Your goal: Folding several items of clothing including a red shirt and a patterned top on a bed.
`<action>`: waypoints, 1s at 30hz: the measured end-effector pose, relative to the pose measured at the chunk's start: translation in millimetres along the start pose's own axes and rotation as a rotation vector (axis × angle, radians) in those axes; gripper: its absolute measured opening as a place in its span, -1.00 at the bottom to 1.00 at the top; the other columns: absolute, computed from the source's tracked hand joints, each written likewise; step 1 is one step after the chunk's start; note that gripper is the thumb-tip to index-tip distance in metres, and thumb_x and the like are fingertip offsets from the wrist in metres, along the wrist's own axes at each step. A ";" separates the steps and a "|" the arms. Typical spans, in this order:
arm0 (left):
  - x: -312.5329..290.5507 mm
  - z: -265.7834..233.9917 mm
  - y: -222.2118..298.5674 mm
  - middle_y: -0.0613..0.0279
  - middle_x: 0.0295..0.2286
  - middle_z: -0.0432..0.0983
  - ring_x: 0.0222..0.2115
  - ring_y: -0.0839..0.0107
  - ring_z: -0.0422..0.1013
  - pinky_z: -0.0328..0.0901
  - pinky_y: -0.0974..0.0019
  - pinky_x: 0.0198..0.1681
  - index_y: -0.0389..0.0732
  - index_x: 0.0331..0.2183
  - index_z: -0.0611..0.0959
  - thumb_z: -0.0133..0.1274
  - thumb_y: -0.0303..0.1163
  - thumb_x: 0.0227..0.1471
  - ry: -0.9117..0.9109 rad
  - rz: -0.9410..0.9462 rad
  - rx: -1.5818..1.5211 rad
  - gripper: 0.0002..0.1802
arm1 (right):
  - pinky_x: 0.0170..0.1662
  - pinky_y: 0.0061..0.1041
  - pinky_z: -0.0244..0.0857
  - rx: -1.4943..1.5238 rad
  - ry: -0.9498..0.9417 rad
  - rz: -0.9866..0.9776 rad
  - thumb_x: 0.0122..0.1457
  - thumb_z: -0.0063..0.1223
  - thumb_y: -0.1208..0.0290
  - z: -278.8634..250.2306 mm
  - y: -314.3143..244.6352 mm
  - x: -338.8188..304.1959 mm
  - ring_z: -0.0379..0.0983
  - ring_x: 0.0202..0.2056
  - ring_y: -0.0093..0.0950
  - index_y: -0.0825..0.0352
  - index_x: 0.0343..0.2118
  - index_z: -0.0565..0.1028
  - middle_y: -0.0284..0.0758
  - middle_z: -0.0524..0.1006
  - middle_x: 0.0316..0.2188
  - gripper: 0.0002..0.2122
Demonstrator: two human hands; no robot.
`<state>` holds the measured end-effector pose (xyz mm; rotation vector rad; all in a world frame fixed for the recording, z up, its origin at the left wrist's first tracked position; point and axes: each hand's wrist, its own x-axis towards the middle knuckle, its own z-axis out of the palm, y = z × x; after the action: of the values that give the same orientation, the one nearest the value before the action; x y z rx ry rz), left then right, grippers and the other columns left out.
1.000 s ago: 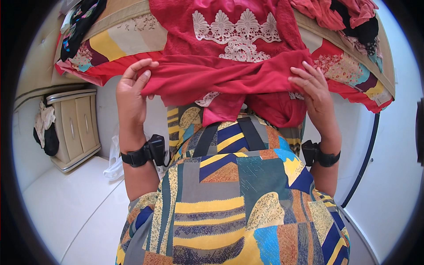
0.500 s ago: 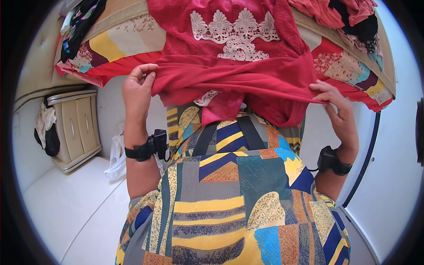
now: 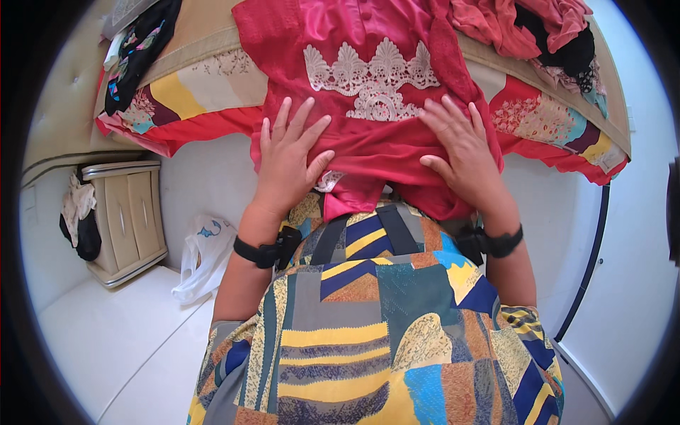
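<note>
A crimson garment with buttons and white lace trim lies over the edge of the bed, its lower part folded and bunched toward me. My left hand rests flat on the left side of this cloth, fingers spread. On the right side lies my right hand, palm down, its fingers also stretched out. Neither hand grips the fabric. Part of the garment hangs down below my hands, with a bit of white lace showing near my left wrist.
Dark patterned clothing lies on the bed at the far left. A pile of pink and black clothes sits at the far right. A beige cabinet and a white plastic bag stand on the floor at left.
Both hands have let go of the garment's side edges, moved inward and come down flat on the cloth. The lifted lower part now lies lower and flatter.
</note>
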<state>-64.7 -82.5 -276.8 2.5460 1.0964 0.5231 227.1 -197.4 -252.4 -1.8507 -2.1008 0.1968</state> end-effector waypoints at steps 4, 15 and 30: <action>-3.2 4.6 -1.8 0.28 0.28 0.16 0.35 0.09 -0.09 -0.22 -0.16 0.35 0.03 0.12 0.54 0.13 -0.14 0.10 -0.018 -0.034 0.092 -0.47 | 0.41 -0.12 -0.24 -0.034 0.052 0.012 0.15 0.12 0.28 2.8 15.7 -2.2 0.11 0.32 -0.29 0.25 0.10 0.44 -0.32 0.36 0.22 -0.56; -8.1 15.4 -22.5 0.08 0.31 0.07 0.32 0.02 -0.03 -0.18 -0.02 0.36 0.03 0.22 0.42 0.03 -0.06 0.18 0.115 -0.195 -0.122 -0.40 | 0.39 -0.13 -0.19 0.083 0.197 0.174 0.18 0.09 0.32 13.3 24.5 -15.2 0.03 0.35 -0.21 0.27 0.20 0.36 -0.22 0.25 0.29 -0.51; -32.3 32.1 -57.1 -0.08 0.13 0.33 0.14 0.27 0.29 0.12 0.28 0.25 -0.34 0.26 0.21 0.00 0.07 0.23 0.153 -0.672 -0.747 -0.16 | 0.37 -0.29 -0.10 0.419 0.262 0.440 0.24 0.04 0.29 23.5 31.1 -30.0 0.00 0.36 -0.12 0.38 0.32 0.13 -0.02 0.13 0.33 -0.37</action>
<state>-106.5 -73.7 -336.0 1.4202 1.3807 0.7562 251.3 -219.7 -289.0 -1.9202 -1.3383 0.4355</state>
